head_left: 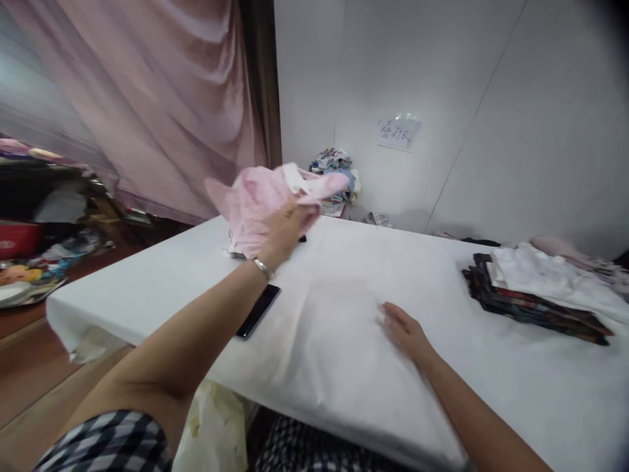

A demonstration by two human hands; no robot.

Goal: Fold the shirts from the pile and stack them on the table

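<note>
My left hand (284, 231), stretched out over the far left of the table, is closed on a pink shirt (255, 196) with a white collar. The shirt is blurred and partly hidden behind the hand. Beneath it, the edge of something pale and dark shows on the tabletop. My right hand (403, 331) lies low on the white table cover (339, 341), fingers extended and nothing in them. A dark phone (259, 311) lies on the cover beside my left forearm.
A pile of folded dark and white clothes (535, 295) sits on the right. Stacked garments (335, 170) stand at the back against the wall, below a handwritten paper sign (399, 133). A pink curtain (196, 98) hangs at left. The table's near edge runs close to my lap.
</note>
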